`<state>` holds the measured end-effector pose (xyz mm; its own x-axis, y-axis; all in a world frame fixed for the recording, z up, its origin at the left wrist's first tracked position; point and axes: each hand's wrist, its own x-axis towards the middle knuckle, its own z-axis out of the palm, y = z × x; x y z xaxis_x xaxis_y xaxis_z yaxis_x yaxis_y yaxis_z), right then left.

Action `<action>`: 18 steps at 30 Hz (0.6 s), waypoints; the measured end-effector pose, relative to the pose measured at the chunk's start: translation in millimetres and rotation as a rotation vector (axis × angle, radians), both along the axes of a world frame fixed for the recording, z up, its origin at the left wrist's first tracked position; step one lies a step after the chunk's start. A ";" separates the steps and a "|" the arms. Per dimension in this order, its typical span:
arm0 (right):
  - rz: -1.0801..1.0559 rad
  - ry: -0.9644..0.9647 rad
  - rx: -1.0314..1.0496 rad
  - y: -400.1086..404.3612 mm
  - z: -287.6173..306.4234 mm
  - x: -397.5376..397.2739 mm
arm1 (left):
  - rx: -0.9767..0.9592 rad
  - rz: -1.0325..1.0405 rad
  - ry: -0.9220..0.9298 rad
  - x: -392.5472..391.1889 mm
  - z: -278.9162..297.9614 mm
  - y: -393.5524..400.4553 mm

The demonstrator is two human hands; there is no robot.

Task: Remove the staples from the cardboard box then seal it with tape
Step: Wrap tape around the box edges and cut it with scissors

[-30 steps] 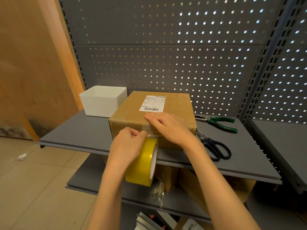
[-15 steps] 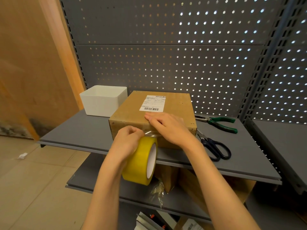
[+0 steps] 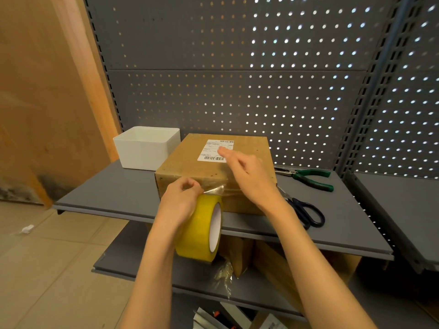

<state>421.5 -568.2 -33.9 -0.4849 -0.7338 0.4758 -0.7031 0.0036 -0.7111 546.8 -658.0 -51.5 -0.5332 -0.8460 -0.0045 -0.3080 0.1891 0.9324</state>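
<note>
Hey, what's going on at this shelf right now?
A person is taping a cardboard box shut on a grey shelf. The left hand grips a yellow tape roll at the box's front edge, with clear tape stretched onto the box. The right hand is open above the box top. Scissors and green-handled pliers lie to the right, a white bin to the left.

You worked in dim, warm light; daylight glared through the pegboard [image 3: 261, 96] holes at upper right. Your right hand [image 3: 247, 176] was motion-blurred, and wide-angle distortion bent the frame's right edge.
</note>
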 end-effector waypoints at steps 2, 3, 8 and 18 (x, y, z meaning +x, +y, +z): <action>-0.114 0.055 -0.077 15.8 3.1 -1.5 | -0.003 -0.001 0.006 0.2 -0.3 -1.0; -0.196 0.082 -0.101 24.5 3.2 -3.5 | 0.002 -0.002 0.013 0.5 -0.5 -1.4; -0.640 0.204 0.114 63.9 -8.8 -24.4 | 0.012 0.003 0.035 1.8 -1.2 -2.0; -0.777 0.123 0.608 78.8 -49.4 -32.4 | 0.009 -0.003 0.022 4.3 -5.6 -2.7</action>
